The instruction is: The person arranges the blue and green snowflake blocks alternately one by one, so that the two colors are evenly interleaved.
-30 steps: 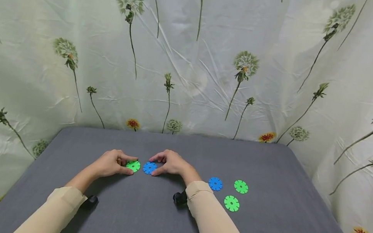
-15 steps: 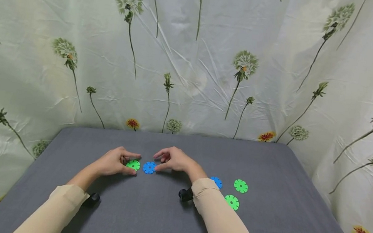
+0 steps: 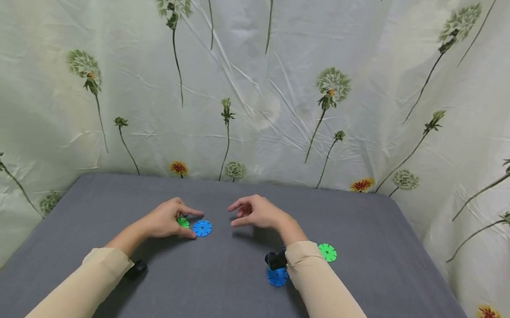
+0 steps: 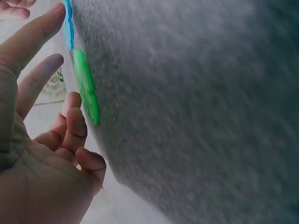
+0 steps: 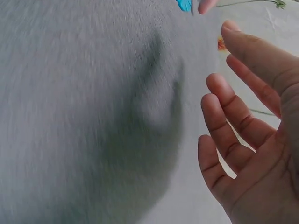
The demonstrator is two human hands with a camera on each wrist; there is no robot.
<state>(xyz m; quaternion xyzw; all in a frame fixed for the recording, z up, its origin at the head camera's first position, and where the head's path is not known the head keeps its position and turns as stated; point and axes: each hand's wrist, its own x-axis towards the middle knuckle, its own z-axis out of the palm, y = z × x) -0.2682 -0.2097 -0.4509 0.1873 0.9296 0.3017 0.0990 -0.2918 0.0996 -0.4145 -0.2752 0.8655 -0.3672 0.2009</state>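
My left hand (image 3: 172,219) reaches over a green slotted disc (image 3: 184,222), with index finger and thumb spread on either side of a blue slotted disc (image 3: 202,228). A gap shows between the index fingertip and the blue disc; whether the thumb touches it I cannot tell. In the left wrist view, the green disc (image 4: 87,88) lies flat beside the fingers, and the blue disc (image 4: 69,25) is near the index fingertip. To the right, my right hand (image 3: 261,215) hovers above the table with fingers loosely bent and nothing held. Its palm (image 5: 261,186) is bare in the right wrist view.
Another blue disc (image 3: 277,277) lies below the right wrist camera (image 3: 276,260), partly covered. A green disc (image 3: 327,252) lies right of the forearm; the sleeve (image 3: 317,273) hides things beneath it. A grey cloth (image 3: 218,303) covers the table, with a floral curtain (image 3: 271,102) behind.
My right hand has let go of the blue disc and moved right and back. My left hand has shifted right from the green disc towards the blue one. A blue disc now shows beside the right forearm.
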